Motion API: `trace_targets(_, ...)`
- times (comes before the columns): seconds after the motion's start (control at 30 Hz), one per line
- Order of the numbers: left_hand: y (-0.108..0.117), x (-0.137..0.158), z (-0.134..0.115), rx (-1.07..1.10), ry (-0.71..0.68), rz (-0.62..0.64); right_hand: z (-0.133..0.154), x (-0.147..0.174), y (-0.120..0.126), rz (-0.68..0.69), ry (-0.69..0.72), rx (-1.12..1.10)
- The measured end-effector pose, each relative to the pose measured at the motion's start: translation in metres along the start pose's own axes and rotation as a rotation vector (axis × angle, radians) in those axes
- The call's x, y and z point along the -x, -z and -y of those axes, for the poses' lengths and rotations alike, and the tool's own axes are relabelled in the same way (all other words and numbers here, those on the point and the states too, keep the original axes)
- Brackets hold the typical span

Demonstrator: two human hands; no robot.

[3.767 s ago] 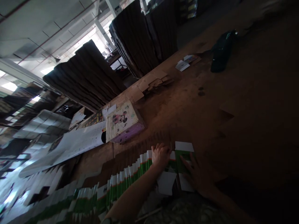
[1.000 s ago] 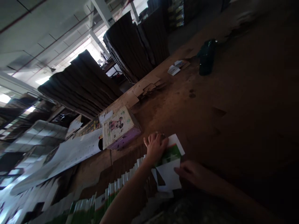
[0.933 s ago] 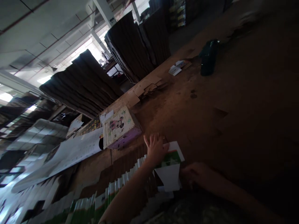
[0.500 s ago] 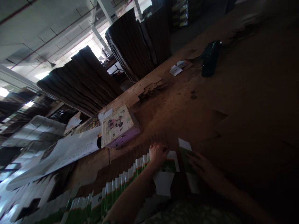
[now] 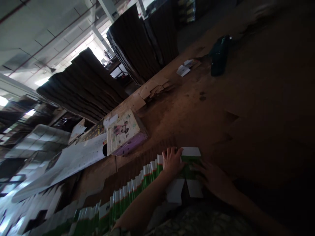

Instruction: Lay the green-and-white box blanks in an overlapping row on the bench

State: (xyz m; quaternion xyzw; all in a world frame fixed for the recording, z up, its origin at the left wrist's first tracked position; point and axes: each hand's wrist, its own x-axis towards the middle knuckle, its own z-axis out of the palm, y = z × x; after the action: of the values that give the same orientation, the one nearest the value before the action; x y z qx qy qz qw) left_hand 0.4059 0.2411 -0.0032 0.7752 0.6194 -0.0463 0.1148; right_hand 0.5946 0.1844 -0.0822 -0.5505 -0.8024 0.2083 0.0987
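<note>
My left hand (image 5: 172, 161) rests with its fingers spread at the near end of a row of green-and-white cartons (image 5: 133, 186). Its index fingertip and thumb touch the left side of a green-and-white flat carton (image 5: 191, 151) that lies in front of me, with white flaps at top and bottom. Over that carton's right side reaches my right hand (image 5: 213, 178), fingers stretched out and apart; deep shadow hides part of it. Another white flap (image 5: 175, 190) shows below my left hand.
A taped box (image 5: 126, 134) with a cartoon print stands beyond the row. Farther off on the brown table (image 5: 172, 114) are torn cardboard (image 5: 155, 88), paper scraps (image 5: 184, 69) and a dark green object (image 5: 220, 56). Tall stacks of sheets (image 5: 83, 87) rise behind the table.
The carton under my right hand has gone from tilted to lying flatter, facing me, and moved left beside my left hand. My left hand has shifted slightly right and its fingers have spread.
</note>
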Motion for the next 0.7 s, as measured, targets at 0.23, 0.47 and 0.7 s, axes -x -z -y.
trace_targets(0.23,-0.005,0.001,0.000,0.035,0.021,0.032,-0.090,0.041,0.038,-0.117,-0.252,0.197)
trace_targets(0.47,0.033,-0.004,0.005,0.340,0.192,0.027,0.031,-0.004,0.122,0.117,-0.002,-0.678)
trace_targets(0.7,0.029,-0.006,0.012,0.038,0.091,-0.036,0.011,0.003,0.079,0.171,-0.142,-0.498)
